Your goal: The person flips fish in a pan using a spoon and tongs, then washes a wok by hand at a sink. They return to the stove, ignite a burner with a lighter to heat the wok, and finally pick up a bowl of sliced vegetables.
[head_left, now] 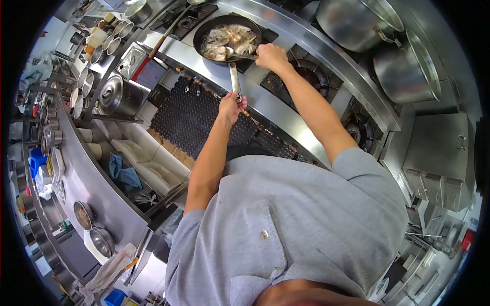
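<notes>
while the view looks down from the person's head over a grey shirt, both bare arms reach out to a round black frying pan [227, 36] sitting on a stainless steel stove top [286, 109]. the left hand [232, 106] is closed around the far end of the pan's long silver metal handle [234, 79], fingers wrapped and pressed together on it. beyond that grip, the handle runs straight up to the pan, which holds pale pieces of food [229, 40] in bubbling oil. the right hand [270, 56] is closed in a fist on the handle of a metal spoon [236, 52], whose bowl rests in the food at the pan's near edge, just left of the fist. below the left hand lies a black perforated rubber floor mat [191, 117]. to the right of the right hand, well apart, stand two large steel stockpots [383, 46]. far left of the left hand, a lidded steel pot [120, 94] rests on a shelf.
</notes>
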Demonstrator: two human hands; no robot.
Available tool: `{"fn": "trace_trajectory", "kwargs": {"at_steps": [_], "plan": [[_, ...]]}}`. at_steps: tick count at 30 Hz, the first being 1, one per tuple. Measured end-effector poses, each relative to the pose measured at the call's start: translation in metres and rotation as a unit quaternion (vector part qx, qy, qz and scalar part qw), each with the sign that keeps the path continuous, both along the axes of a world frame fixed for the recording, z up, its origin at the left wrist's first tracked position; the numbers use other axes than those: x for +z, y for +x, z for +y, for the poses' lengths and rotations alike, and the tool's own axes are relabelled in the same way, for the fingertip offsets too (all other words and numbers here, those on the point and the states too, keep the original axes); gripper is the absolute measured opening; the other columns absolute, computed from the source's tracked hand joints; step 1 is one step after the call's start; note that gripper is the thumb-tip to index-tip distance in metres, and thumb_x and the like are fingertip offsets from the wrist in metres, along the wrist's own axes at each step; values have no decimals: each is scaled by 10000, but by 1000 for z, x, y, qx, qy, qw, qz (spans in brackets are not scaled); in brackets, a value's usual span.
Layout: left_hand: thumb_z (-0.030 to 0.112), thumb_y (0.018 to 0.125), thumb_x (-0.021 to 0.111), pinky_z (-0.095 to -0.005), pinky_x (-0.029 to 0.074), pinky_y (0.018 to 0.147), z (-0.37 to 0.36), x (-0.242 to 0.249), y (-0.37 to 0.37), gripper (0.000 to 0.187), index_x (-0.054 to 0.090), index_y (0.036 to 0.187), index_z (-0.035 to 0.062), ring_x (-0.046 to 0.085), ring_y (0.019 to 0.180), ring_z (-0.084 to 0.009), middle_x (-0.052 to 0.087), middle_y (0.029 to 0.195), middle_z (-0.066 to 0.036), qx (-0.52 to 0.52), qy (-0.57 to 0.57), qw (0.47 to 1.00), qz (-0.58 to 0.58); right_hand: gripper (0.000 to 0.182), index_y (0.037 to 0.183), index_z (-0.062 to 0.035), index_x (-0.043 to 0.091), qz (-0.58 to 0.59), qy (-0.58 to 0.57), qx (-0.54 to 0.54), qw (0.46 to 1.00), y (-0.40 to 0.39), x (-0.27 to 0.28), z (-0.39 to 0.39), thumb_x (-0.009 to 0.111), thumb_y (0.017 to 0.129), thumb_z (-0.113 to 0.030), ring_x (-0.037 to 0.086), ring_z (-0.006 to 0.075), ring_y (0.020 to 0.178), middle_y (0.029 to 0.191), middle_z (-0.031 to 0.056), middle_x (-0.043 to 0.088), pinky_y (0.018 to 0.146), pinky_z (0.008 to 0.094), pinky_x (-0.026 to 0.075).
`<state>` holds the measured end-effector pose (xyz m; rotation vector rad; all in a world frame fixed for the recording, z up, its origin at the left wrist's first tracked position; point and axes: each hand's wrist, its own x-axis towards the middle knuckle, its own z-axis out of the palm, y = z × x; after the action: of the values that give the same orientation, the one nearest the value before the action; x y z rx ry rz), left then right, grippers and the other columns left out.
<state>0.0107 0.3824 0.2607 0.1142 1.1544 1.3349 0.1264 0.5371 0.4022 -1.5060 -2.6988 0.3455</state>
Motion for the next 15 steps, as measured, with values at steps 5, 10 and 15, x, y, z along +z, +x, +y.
{"fn": "trace_trajectory", "kwargs": {"at_steps": [5, 10, 15], "plan": [[191, 972, 414, -303, 498, 622, -4, 3, 2, 192, 471, 1035, 20, 558, 657, -166, 579, 817, -97, -12, 2, 1000, -5, 234, 874, -52, 676, 21, -15, -25, 999, -12, -21, -8, 622, 691, -189, 640, 340, 903, 944, 171, 664, 785, 429, 505], [192, 971, 419, -299, 487, 647, -2, 7, -1, 167, 475, 994, 37, 557, 682, -164, 581, 820, -89, -14, -1, 1000, -4, 225, 893, -111, 692, 41, -50, -106, 992, -11, -23, -10, 626, 701, -206, 635, 311, 936, 982, 151, 663, 798, 406, 503], [191, 970, 422, -307, 493, 648, -2, 1, -2, 169, 482, 1002, 36, 563, 685, -168, 590, 830, -95, -16, 9, 1000, -13, 217, 906, -189, 702, 28, -70, -113, 991, 12, -9, 22, 643, 703, -241, 629, 287, 953, 991, 105, 669, 797, 398, 502]]}}
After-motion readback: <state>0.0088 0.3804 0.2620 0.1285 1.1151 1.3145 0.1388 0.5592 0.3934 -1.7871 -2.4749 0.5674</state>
